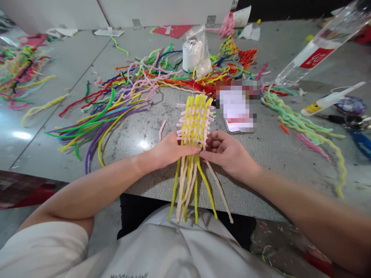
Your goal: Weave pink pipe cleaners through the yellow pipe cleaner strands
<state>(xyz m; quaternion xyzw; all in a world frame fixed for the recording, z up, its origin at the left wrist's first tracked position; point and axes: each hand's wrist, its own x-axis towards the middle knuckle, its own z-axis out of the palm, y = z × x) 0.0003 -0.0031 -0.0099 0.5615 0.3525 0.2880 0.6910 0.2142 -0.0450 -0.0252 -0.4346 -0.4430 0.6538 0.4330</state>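
Note:
A small woven panel of fuzzy pipe cleaners (194, 119) is held upright over the near edge of the table, yellow and cream lengthwise strands crossed by pale pink ones. Its loose yellow and cream ends (189, 189) hang down toward my lap. My left hand (171, 148) grips the lower left of the panel, thumb laid across the front. At the lower right edge, my right hand (224, 152) pinches a strand between thumb and curled fingers. The fingers behind the panel are hidden. Short pink ends stick out along both sides of the weave.
Loose coloured pipe cleaners (101, 116) spread across the grey table (139, 154). A white thread spool (189, 56) stands behind the panel, a partly blurred phone (236, 112) right of it. Farther right are a plastic bottle (315, 50), a glue tube (321, 102) and mint-green braided strands (298, 116).

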